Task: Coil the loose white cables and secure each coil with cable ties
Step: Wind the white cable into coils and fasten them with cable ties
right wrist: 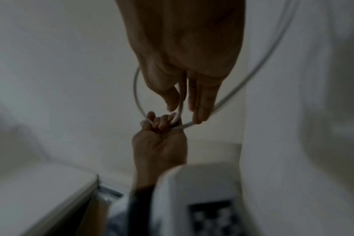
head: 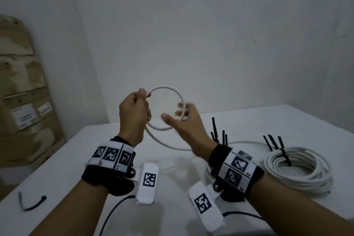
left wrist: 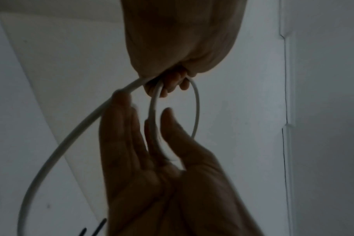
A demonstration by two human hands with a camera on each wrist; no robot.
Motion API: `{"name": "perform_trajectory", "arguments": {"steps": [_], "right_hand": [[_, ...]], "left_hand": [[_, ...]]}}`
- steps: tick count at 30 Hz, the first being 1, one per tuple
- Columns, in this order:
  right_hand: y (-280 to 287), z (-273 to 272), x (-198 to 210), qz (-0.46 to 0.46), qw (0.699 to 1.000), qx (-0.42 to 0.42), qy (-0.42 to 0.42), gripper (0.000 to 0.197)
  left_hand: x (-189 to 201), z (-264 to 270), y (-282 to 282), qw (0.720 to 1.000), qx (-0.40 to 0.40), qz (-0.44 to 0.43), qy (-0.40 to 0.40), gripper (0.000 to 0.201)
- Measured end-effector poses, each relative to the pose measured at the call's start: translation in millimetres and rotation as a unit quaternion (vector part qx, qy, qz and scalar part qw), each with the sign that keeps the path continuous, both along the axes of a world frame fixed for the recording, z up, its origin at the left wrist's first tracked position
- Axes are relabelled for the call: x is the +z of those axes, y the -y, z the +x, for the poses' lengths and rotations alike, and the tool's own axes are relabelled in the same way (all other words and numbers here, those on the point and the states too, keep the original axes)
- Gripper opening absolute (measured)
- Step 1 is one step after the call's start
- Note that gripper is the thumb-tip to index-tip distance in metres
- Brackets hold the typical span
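Head view: we hold a white cable [head: 166,90] up in front of us above the table [head: 67,163], w/ one loop formed between both hands. Our left hand [head: 134,113] is fisted round the loop's left side, thumb on top pinching the cable end; left wrist view shows the curled fingers [left wrist: 172,86] clamped where the strands cross. Our right hand [head: 183,122] sits at the loop's right side, fingers straight and spread, loop strand lying across them, blurred. Right wrist view confirms: long fingers [right wrist: 202,99] extended, cable running between thumb and fingers, not gripped. From the left fist the cable tail drops, passes under the right wrist and runs toward the table's right. Near there a finished coil [head: 298,168] lies flat, w/ a black cable tie [head: 285,156] round it. More black ties [head: 218,132] stick up just behind the right wrist. A bent black tie [head: 31,202] lies at the table's near-left edge. Cardboard boxes [head: 23,92] are stacked at left.
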State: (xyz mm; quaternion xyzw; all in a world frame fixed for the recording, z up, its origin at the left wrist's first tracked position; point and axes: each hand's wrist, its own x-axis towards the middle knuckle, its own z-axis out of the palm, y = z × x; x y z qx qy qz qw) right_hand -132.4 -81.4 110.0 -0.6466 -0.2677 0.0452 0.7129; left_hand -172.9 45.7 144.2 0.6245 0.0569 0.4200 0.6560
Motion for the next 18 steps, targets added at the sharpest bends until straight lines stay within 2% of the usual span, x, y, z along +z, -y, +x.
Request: {"name": "perform_trajectory", "arguments": {"steps": [2,3,5,8,12,14,17,18], "right_hand": [[6.4,4.2,13.3,-0.042,0.985,-0.064,0.152,0.048],[8.2,5.3,21.7,-0.061,0.979,-0.056,0.186,0.039],[6.7,7.2,34.9,-0.122,0.972,-0.019,0.200,0.022],[1.5,7.3,40.9,-0.195,0.956,0.012,0.216,0.022],[1.8,9.3,29.2,-0.128,0.975,0.008,0.182,0.020],[2.3,10.7,24.5,-0.109,0.979,0.007,0.171,0.018],[4.1,14.8,23.6,-0.147,0.968,0.045,0.196,0.012],[5.2,16.1,24.1,-0.168,0.960,0.055,0.219,0.016]], "left_hand": [[0.3,-5.8,-2.8,0.999,-0.015,0.040,-0.025,0.020],[0.0,-8.0,-2.4,0.997,-0.026,0.057,-0.043,0.018],[-0.6,-10.9,0.4,0.992,-0.046,0.086,-0.080,0.016],[1.9,-14.6,4.8,0.985,-0.070,0.099,-0.126,0.019],[6.4,-21.3,0.2,0.980,-0.137,0.043,-0.137,0.026],[6.0,-22.8,-5.5,0.974,-0.158,0.059,-0.151,0.036],[3.9,-25.2,-13.3,0.961,-0.175,0.095,-0.191,0.049],[3.5,-25.8,-15.0,0.955,-0.184,0.111,-0.203,0.053]]}}
